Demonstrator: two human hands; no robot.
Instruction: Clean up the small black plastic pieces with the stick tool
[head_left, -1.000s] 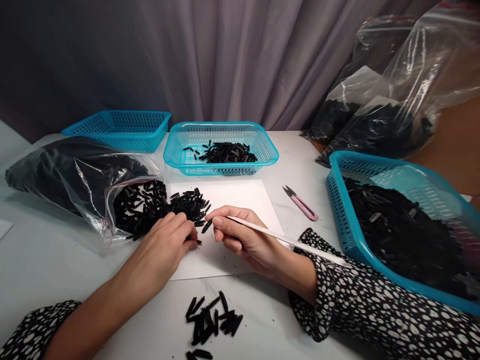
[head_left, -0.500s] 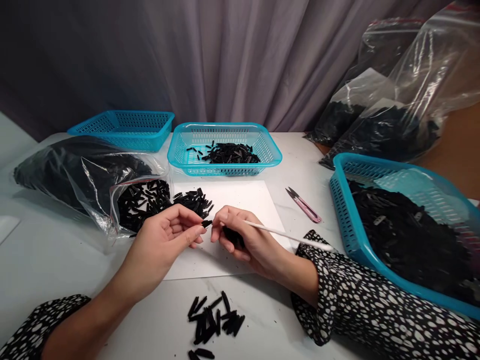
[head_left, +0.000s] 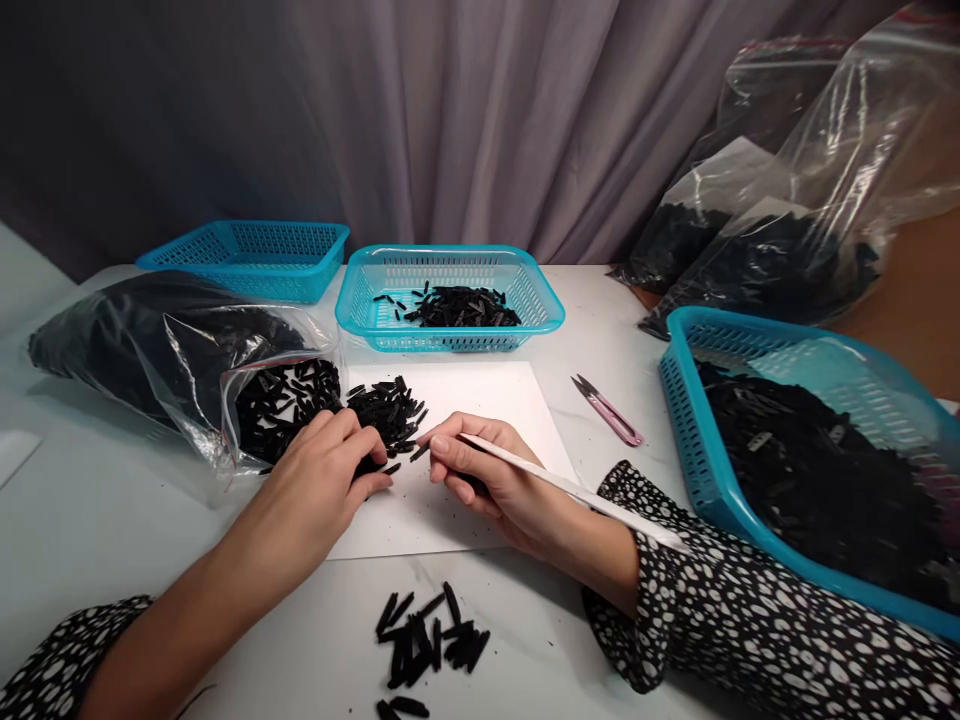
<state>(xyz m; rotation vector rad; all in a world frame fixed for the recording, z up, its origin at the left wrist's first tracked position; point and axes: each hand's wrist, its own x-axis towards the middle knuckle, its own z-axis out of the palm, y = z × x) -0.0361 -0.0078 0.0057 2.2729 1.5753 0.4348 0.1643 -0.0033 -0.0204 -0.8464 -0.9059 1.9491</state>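
Observation:
My left hand (head_left: 326,472) lies palm down on the near edge of a heap of small black pieces (head_left: 386,410) spilling from a clear bag (head_left: 161,350) onto a white sheet (head_left: 480,400). Its fingers curl over some of the pieces. My right hand (head_left: 487,475) is closed round a thin white stick (head_left: 570,488), whose tip touches a black piece at the heap's edge. Dark pieces seem to sit in that palm too.
A small pile of black pieces (head_left: 427,640) lies near the table's front edge. Pink snips (head_left: 607,410) rest right of the sheet. Behind stand two blue baskets (head_left: 450,295) (head_left: 247,258); a fuller basket (head_left: 810,450) and bags (head_left: 787,220) crowd the right.
My left hand, raised half a second ago with a piece pinched at the fingertips, has turned palm down onto the heap. The right hand's stick tip has dropped back to the sheet.

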